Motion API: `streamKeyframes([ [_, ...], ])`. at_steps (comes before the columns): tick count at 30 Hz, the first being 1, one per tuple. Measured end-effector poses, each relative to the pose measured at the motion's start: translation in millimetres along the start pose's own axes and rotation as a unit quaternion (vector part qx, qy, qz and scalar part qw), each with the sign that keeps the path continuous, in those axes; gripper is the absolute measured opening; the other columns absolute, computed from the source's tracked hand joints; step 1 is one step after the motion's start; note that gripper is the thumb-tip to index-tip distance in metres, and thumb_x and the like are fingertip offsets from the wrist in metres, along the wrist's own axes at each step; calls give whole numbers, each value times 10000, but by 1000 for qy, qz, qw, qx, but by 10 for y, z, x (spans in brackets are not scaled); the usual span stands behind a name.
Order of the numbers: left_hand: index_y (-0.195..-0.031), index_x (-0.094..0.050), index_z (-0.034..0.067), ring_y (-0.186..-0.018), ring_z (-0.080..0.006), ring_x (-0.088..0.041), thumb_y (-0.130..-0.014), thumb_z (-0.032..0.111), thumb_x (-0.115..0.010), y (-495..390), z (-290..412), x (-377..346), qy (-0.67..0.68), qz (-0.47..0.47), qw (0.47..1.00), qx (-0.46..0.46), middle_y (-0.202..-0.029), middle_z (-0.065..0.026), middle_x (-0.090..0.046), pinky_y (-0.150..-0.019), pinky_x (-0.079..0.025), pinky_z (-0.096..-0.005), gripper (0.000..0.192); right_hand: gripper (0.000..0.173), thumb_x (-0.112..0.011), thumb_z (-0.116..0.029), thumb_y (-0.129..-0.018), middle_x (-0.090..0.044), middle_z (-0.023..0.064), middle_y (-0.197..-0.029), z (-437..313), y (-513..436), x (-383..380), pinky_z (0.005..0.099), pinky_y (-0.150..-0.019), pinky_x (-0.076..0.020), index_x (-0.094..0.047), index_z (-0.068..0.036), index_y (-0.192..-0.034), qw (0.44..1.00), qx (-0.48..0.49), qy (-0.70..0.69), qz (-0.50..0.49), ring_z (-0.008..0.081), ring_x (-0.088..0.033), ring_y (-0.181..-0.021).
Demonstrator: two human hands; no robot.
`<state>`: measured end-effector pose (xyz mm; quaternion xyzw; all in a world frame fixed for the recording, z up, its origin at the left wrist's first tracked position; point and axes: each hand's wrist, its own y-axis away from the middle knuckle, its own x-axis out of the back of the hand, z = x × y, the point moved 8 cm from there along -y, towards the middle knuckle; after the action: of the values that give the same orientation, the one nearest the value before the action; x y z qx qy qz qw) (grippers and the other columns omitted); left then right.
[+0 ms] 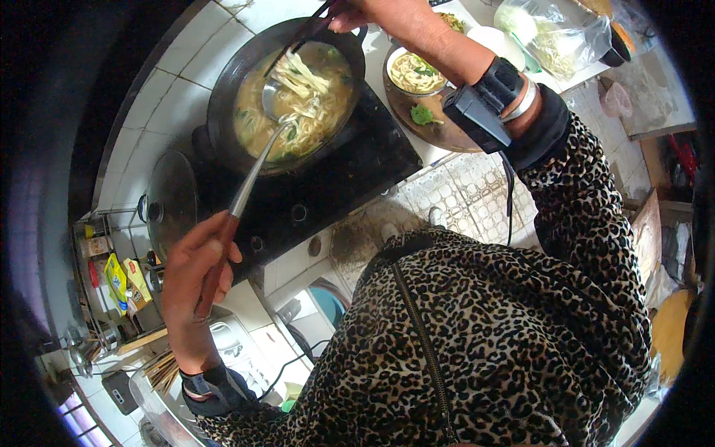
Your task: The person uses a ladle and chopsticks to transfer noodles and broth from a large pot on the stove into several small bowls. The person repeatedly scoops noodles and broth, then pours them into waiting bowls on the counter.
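My left hand [202,268] grips the wooden handle of a metal ladle [254,173]. Its bowl sits in the broth of a dark wok [223,109] on the stove. At the top of the view my right hand [357,12] holds dark chopsticks [301,36], partly hidden by the fingers. A bundle of pale noodles [299,75] hangs from the chopsticks over the ladle's bowl. More noodles and green leaves lie in the cloudy broth. Near my right forearm, a bowl of noodles [416,72] stands on a round wooden board [405,109], beside a green leaf [423,115].
The black stove top [357,151] lies under the wok. A glass lid [173,195] leans at its left, near a wire rack [106,223] with seasoning packets [127,282]. Bagged vegetables [550,42] lie at the upper right. A bundle of chopsticks [162,371] is by my left wrist.
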<state>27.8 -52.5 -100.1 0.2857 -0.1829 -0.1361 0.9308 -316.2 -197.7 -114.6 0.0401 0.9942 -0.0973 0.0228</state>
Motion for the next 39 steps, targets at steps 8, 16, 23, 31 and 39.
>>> streamKeyframes([
  [8, -1298, -534, -9, -504, -45, -506, -887, 242, -569, 25, -20, -34, 14, 0, 1000, -9, -819, -73, -629, -410, -367, -177, 483, 231, -540, -173, -923, -668, 102, -733, -71, 99, 155, 313, -567, -521, -657, 25, -896, 994, 25, 107, 0, 181, -632, -603],
  [16, -1295, -534, -17, -534, -32, -545, -896, 230, -551, 193, 266, 173, 18, 37, 996, -74, -857, -95, -655, -388, -365, -143, 470, 247, -543, -207, -923, -653, 104, -822, 647, 254, 464, 287, -565, -524, -631, -2, -1028, 984, -174, -37, 25, 186, -633, -607],
  [23, -1320, -502, -32, -582, -55, -622, -894, 220, -539, 216, 563, 171, -17, 157, 982, -106, -956, -152, -674, -397, -424, -111, 496, 257, -469, -213, -961, -636, 84, -851, 860, 203, 239, 299, -629, -540, -617, -10, -1015, 966, -173, -189, -19, 183, -639, -684],
  [31, -1313, -499, -57, -479, -45, -504, -884, 255, -543, -161, 464, 82, 7, 5, 997, -70, -826, -99, -630, -389, -380, -147, 532, 282, -473, -179, -975, -669, 144, -854, 1083, 382, 223, 294, -733, -591, -628, 57, -989, 969, -181, -163, 46, 203, -682, -727],
  [39, -1315, -483, -67, -462, -67, -516, -870, 241, -579, -288, 277, 109, 20, -52, 998, -33, -836, -119, -637, -370, -392, -175, 550, 286, -434, -173, -992, -645, 119, -848, 1237, 388, 522, 285, -738, -588, -610, 48, -1029, 960, -195, -178, 98, 189, -672, -746],
])
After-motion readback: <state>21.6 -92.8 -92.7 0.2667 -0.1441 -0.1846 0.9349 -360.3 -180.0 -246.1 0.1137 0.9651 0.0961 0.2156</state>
